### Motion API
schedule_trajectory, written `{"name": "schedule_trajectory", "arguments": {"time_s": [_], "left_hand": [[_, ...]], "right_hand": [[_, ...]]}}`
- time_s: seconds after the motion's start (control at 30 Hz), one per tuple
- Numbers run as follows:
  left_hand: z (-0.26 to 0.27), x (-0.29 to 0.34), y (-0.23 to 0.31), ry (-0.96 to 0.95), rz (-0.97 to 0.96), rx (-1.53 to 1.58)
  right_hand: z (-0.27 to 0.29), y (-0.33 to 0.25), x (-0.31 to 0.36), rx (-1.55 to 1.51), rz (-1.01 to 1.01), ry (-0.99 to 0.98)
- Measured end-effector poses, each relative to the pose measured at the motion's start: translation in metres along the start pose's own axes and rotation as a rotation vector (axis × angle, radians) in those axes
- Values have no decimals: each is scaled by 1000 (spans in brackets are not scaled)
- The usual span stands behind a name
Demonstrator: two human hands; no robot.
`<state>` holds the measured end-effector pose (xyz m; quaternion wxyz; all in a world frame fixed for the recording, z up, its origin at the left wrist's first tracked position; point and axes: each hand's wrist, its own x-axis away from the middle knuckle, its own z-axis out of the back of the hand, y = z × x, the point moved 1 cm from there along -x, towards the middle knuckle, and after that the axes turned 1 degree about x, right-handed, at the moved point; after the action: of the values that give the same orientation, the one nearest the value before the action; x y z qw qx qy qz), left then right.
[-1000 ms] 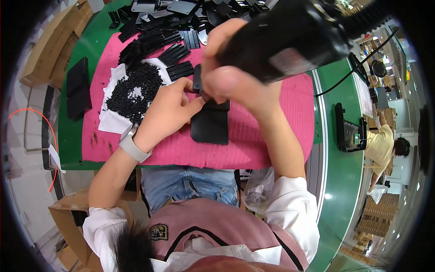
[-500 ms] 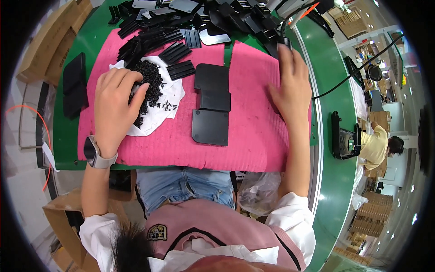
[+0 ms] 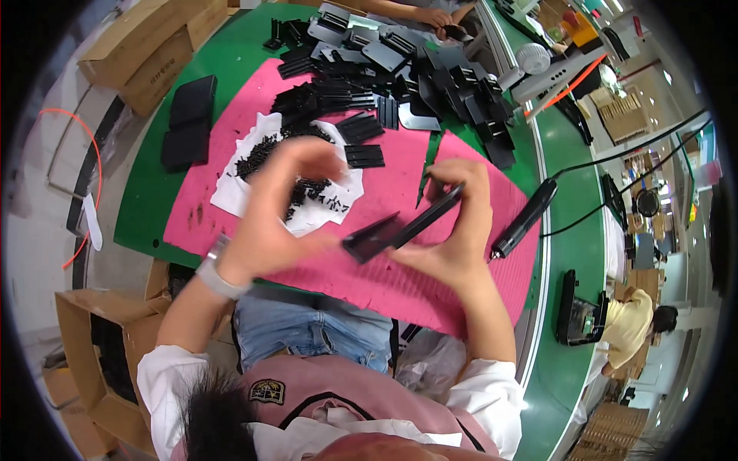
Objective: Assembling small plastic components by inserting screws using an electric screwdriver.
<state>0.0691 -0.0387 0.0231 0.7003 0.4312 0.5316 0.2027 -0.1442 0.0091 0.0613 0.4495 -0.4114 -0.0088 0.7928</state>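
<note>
My right hand [image 3: 461, 230] grips a black plastic assembly of flat panels [image 3: 427, 217], lifted and tilted above the pink mat [image 3: 384, 288], thumb below and fingers over its far side. My left hand [image 3: 277, 207] is blurred, its fingers curved and apart from the thumb, with nothing seen between them. Its thumb is near the left end of the assembly; contact cannot be made out. Below and beyond this hand, a white sheet [image 3: 227, 196] bears a pile of small black screws [image 3: 254, 160]. A black electric screwdriver [image 3: 526, 219] lies at the mat's right side, its cord trailing right.
Black plastic panels and ribbed pieces [image 3: 461, 92] are heaped across the far side of the green table [image 3: 146, 207]. Two black panels [image 3: 188, 123] lie at its left. A small white fan [image 3: 532, 59] stands far right. Another person's hands [image 3: 438, 17] are at the far edge.
The black assembly, flat on the mat before, is now raised in my right hand. My left hand has moved right, away from the screws. The screwdriver now lies at the mat's right.
</note>
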Motion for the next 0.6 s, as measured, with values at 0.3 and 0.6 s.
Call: {"name": "schedule_trajectory", "arguments": {"time_s": [0.3, 0.6], "left_hand": [[-38, 18, 32, 34, 356, 618], [22, 45, 63, 153, 412, 488]], "right_hand": [[1, -18, 24, -826, -454, -258], [-7, -39, 23, -1101, -658, -275]]}}
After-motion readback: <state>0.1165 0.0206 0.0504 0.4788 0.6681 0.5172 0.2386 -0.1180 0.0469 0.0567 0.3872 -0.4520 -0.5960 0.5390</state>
